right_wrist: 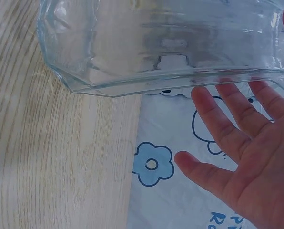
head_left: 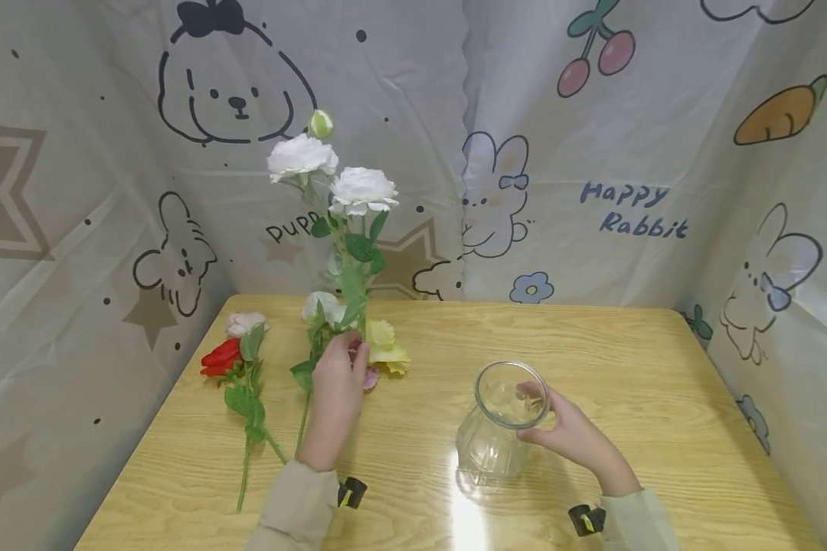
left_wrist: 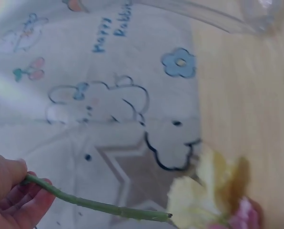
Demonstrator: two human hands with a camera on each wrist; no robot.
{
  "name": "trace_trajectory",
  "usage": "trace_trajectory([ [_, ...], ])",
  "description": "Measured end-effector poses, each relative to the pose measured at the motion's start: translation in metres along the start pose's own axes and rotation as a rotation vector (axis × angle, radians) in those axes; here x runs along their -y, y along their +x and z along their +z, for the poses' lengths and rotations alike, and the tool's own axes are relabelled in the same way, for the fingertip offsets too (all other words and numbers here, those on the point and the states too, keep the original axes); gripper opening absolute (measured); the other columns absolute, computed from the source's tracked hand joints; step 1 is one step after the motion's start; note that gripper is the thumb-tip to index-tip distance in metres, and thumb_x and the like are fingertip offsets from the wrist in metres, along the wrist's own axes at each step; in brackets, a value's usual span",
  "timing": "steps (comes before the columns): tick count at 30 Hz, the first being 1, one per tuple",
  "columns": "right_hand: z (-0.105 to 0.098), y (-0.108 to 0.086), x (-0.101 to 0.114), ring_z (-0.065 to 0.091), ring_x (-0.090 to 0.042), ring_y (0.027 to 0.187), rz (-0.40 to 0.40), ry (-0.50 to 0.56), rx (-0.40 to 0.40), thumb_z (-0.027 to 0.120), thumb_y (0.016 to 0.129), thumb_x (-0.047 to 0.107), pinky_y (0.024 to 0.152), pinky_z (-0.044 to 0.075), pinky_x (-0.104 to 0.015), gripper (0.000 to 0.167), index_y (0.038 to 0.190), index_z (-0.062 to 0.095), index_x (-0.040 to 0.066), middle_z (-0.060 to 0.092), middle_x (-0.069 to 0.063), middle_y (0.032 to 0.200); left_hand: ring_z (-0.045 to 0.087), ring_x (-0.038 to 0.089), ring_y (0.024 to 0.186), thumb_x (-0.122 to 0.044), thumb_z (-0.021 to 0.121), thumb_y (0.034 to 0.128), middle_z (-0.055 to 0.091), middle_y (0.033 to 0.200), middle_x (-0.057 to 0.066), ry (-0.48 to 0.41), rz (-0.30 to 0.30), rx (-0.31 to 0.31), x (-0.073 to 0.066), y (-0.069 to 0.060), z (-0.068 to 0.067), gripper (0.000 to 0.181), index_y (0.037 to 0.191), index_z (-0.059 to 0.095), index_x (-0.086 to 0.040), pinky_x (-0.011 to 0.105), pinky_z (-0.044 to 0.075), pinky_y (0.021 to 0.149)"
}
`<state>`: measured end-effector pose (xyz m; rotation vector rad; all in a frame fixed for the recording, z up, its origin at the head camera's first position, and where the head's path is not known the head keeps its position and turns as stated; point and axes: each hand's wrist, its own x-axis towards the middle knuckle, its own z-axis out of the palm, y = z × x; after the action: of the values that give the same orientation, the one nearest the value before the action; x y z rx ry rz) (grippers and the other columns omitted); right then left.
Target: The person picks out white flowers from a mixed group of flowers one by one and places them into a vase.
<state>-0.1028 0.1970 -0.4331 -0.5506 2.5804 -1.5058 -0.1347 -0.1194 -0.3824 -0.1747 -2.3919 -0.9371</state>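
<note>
My left hand (head_left: 334,402) pinches the green stem (left_wrist: 99,205) of an artificial white flower spray (head_left: 365,191) between thumb and fingers. The spray stands upright above the table, with two large white blooms and a green bud; the stem's cut end shows in the left wrist view. My right hand (head_left: 572,432) grips a clear glass vase (head_left: 492,451) at its neck, thumb on the near side and fingers on the far side. The vase tilts slightly, its round mouth facing up. In the right wrist view, fingertips (right_wrist: 204,98) touch the glass.
On the wooden table (head_left: 620,367) lie a red flower (head_left: 222,358), a pale pink one (head_left: 246,324), another white one (head_left: 324,308) and a yellow one (head_left: 386,348), left of the vase. A printed curtain (head_left: 413,92) hangs behind and along both sides.
</note>
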Motion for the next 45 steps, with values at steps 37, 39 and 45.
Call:
trace_trajectory([
  [37,-0.001,0.001,0.0,0.042,-0.04,0.114,-0.01,-0.012,-0.005,0.071,0.075,0.018,0.088,0.033,-0.061,0.061,0.127,0.043,0.001,0.048,-0.019,0.124,0.062,0.018,0.068,-0.007,0.059,0.0855,0.058,0.082,0.011,-0.368,0.396,-0.027,-0.137,0.028,0.035,0.017,0.097,0.053,0.003,0.011,0.047,0.057],
  [39,-0.001,0.001,-0.001,0.042,-0.04,0.114,-0.012,-0.011,-0.002,0.071,0.075,0.018,0.088,0.033,-0.061,0.061,0.127,0.043,0.001,0.048,-0.019,0.124,0.061,0.018,0.068,-0.006,0.059,0.0852,0.058,0.082,0.011,-0.395,0.396,-0.005,-0.14,0.026,0.037,0.018,0.099,0.052,0.003,0.01,0.046,0.057],
  [45,0.0,0.002,-0.003,0.042,-0.04,0.114,0.0,-0.015,-0.008,0.07,0.076,0.019,0.089,0.032,-0.061,0.061,0.127,0.043,0.001,0.049,-0.019,0.124,0.06,0.017,0.071,-0.009,0.058,0.0866,0.058,0.085,0.01,-0.395,0.316,0.128,-0.139,0.012,0.05,0.017,0.097,0.054,0.003,0.01,0.046,0.059],
])
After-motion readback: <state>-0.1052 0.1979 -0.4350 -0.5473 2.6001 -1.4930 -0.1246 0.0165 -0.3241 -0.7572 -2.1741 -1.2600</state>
